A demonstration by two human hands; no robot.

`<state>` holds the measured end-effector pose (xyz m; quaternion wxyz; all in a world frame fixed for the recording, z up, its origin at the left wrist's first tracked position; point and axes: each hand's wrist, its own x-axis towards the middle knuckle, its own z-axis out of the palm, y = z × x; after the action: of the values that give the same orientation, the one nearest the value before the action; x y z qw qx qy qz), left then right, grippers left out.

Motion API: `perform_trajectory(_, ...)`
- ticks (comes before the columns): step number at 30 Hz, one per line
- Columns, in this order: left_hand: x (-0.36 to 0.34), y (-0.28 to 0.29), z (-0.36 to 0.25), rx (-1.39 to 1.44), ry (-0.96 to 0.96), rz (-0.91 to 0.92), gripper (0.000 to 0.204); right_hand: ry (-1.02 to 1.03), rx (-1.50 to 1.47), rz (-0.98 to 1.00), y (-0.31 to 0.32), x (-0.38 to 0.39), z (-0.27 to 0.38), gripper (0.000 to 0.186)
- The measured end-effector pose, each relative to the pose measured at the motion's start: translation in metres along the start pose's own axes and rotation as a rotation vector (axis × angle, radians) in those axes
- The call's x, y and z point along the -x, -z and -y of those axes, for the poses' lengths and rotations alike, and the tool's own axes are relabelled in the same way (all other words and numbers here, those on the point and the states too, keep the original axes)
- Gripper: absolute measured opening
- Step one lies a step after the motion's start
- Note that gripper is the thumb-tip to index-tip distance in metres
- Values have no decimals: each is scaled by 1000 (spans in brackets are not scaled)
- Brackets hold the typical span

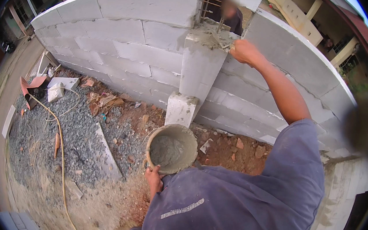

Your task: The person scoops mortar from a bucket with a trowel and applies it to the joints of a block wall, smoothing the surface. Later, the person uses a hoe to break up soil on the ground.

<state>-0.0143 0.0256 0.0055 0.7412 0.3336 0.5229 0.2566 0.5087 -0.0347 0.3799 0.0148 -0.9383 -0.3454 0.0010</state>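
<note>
My right hand (pixel 243 52) is closed on a trowel (pixel 222 43) at the top of a pale block pier (pixel 197 65), where wet grey mortar (pixel 207 32) lies around upright steel bars (pixel 205 4). My left hand (pixel 153 178) grips the near left edge of a round bucket (pixel 186 147) holding grey mortar (pixel 165 151). The bucket is at the foot of the pier, beside a short pale block (pixel 180 110). The trowel's blade is partly hidden in the mortar.
Curved-looking block walls (pixel 93 44) flank the pier. Another person (pixel 233 20) is behind the gap. Gravel (pixel 77 122), a pale board (pixel 107 152), a yellowish hose (pixel 59 140), a reddish object (pixel 31 91) and rubble lie at left. A paved path (pixel 1 102) runs beyond.
</note>
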Motion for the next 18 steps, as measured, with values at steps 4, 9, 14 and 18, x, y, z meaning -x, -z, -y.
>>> perform_trajectory(4, 3, -9, -3, 8, -7, -17, 17, 78, 18, -103, -21, -12, -8, 33)
perform_trajectory(9, 6, -5, -7, 16, 2, -13, 16, 28, -353, -121, -24, 21, 6, 38)
perform_trajectory(14, 4, -8, -8, 25, 0, -7, 17, 210, -796, -329, 1, 35, 18, 38)
perform_trajectory(18, -11, -11, 0, -34, 32, 23, 17, 333, -1374, -542, 96, 46, 40, 32)
